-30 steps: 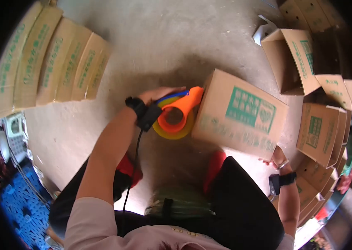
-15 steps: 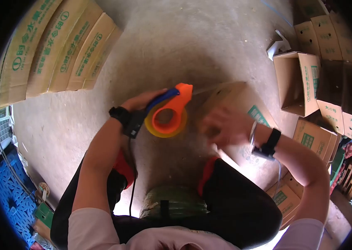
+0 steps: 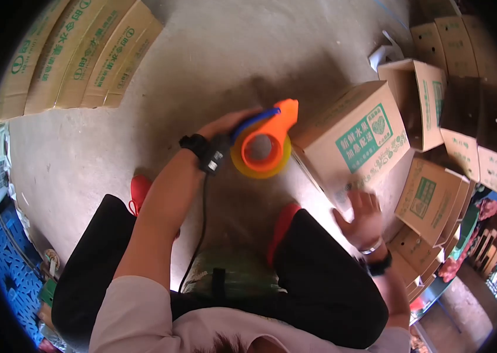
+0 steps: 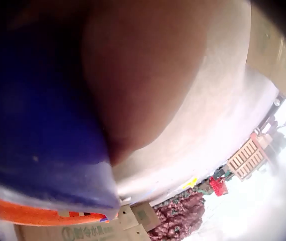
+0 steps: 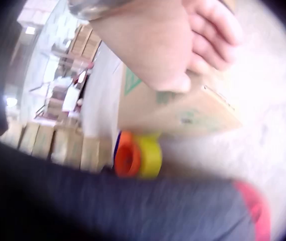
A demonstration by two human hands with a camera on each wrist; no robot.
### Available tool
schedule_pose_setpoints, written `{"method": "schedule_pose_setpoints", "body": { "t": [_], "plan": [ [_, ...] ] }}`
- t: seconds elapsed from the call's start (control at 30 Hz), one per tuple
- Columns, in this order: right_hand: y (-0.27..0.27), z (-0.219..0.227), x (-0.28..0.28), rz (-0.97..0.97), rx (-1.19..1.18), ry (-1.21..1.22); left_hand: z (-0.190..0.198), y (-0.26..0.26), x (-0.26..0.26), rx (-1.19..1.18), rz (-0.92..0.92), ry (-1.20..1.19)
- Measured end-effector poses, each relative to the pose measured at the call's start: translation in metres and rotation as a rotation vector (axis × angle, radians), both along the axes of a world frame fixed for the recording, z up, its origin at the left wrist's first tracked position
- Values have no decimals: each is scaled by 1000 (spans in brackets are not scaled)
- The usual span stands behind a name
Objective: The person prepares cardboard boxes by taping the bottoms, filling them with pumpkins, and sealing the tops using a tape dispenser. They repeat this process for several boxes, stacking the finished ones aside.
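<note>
Seen from above, a seated person works on a concrete floor (image 3: 201, 65), sealing a cardboard box (image 3: 351, 138) printed in green. Their left hand (image 3: 225, 125) is clenched round the blue handle of an orange tape dispenser (image 3: 265, 141) loaded with a yellowish roll; its nose touches the box's near top edge. Their right hand (image 3: 361, 215), fingers spread and relaxed, lies flat against the box's near lower side, steadying it. By my judgement the taping step is in hand, and the next move calls for drawing the dispenser along the seam while the box is kept from sliding.

Only the head view shows the flat cartons (image 3: 78, 56) stacked at the upper left and the assembled boxes (image 3: 454, 117) at the right. From the right wrist, the palm rests on a box corner with the dispenser below it. Skin and blue handle fill the left wrist view.
</note>
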State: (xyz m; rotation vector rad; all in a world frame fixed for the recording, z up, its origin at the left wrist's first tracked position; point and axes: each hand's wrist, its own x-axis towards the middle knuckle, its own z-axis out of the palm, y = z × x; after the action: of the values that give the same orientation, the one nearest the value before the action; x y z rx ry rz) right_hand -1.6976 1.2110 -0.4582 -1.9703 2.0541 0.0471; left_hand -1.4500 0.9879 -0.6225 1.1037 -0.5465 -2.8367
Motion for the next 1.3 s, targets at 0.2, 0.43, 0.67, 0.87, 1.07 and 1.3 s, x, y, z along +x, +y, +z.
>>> {"method": "schedule_pose_setpoints", "body": {
  "t": [0.2, 0.43, 0.67, 0.87, 1.07, 1.3],
  "plan": [
    [-63, -34, 37, 9, -84, 114, 4, 77, 20, -54, -114, -71],
    [-71, -34, 42, -12, -130, 116, -18, 160, -22, -289, -507, 38],
    [-68, -40, 35, 67, -163, 63, -19, 155, -118, -1865, -298, 105],
    [-1, -35, 11, 272, -264, -341, 113, 75, -21, -1193, -1004, -239],
    [-8, -17, -2, -565, 264, -2241, 209, 36, -53, -1180, -499, -76],
    [-2, -33, -24, -803, -66, -1850, 217, 54, -100, -1483, -599, -141]
  ]
}}
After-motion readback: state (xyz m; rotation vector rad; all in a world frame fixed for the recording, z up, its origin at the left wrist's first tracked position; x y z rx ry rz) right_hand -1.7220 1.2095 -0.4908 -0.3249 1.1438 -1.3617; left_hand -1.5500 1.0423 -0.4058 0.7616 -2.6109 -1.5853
